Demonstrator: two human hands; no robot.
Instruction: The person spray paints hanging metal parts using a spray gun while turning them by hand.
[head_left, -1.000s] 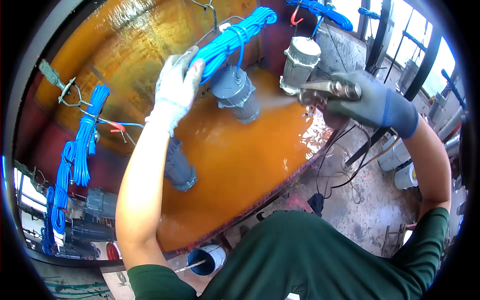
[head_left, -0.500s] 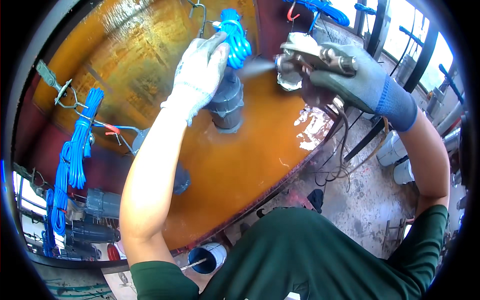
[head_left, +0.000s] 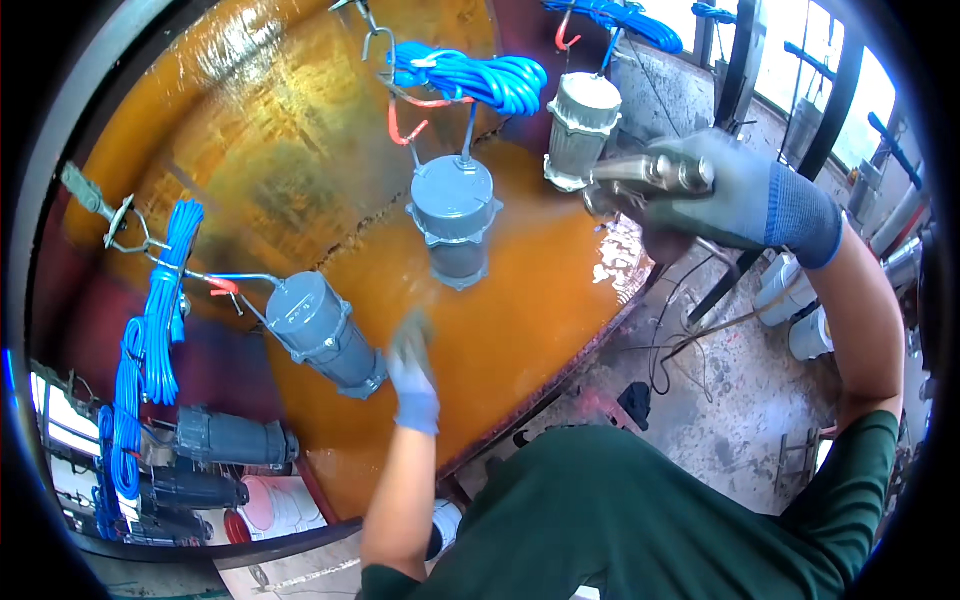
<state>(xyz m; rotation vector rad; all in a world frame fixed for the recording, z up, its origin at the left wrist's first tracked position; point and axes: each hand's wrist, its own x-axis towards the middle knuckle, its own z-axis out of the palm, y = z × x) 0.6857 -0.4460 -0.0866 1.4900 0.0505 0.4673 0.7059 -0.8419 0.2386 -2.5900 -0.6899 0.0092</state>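
Note:
My right hand [head_left: 725, 200], in a grey work glove, is wrapped round a metal spray gun [head_left: 640, 176] aimed leftward. A faint mist runs from its nozzle toward a grey cylindrical pump [head_left: 455, 215] hanging in the middle. Above that pump a coiled blue cable [head_left: 480, 78] rests on a red-tipped hook [head_left: 402, 122]. My left hand [head_left: 411, 365], gloved too, hangs low beside the lower end of a second grey pump [head_left: 325, 330]; motion smears its fingers. Just beyond the gun hangs a paler pump [head_left: 583, 125], partly wet-looking on its side.
An orange-brown, coated booth [head_left: 480, 360] lies behind and beneath the pumps. More blue cable coils [head_left: 165, 290] and dark pumps [head_left: 235, 437] hang at the left. Buckets [head_left: 785, 285] and a loose hose [head_left: 690, 340] are on the floor to the right.
My left hand has let go of the blue cable coil and dropped toward me. The middle pump now shows its top, its coil lying sideways. The gun has moved lower, and its mist looks fainter.

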